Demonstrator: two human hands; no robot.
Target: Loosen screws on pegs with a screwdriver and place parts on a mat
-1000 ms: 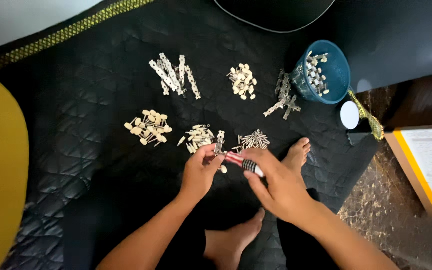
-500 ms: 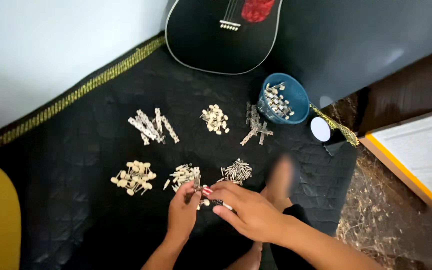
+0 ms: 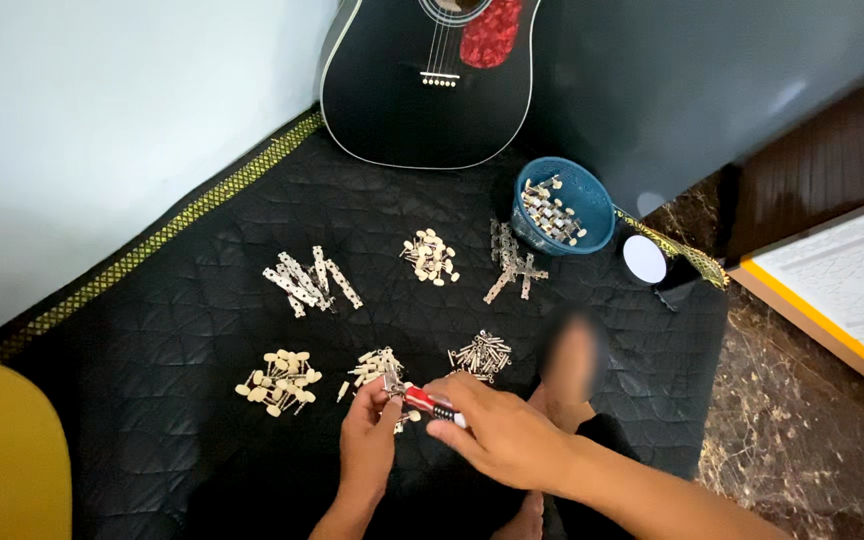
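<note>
- Screwdriver [image 3: 432, 404]: red-handled, lying across the near edge of the mat [image 3: 152, 330], tip pointing left.
- Right hand [image 3: 497, 435]: closing round the handle from above, fingers curled, driving it.
- Left hand [image 3: 370, 445]: pinching a small metal part [image 3: 392, 385] upright at the tip, apparently steadying it.
- Piles [image 3: 277, 380]: pale knobs, plates and screws sitting sorted by kind, within reach.
- Basket [image 3: 564, 205]: blue, holding more hardware.
- Guitar [image 3: 427, 80]: black, leaning at the wall.
</note>
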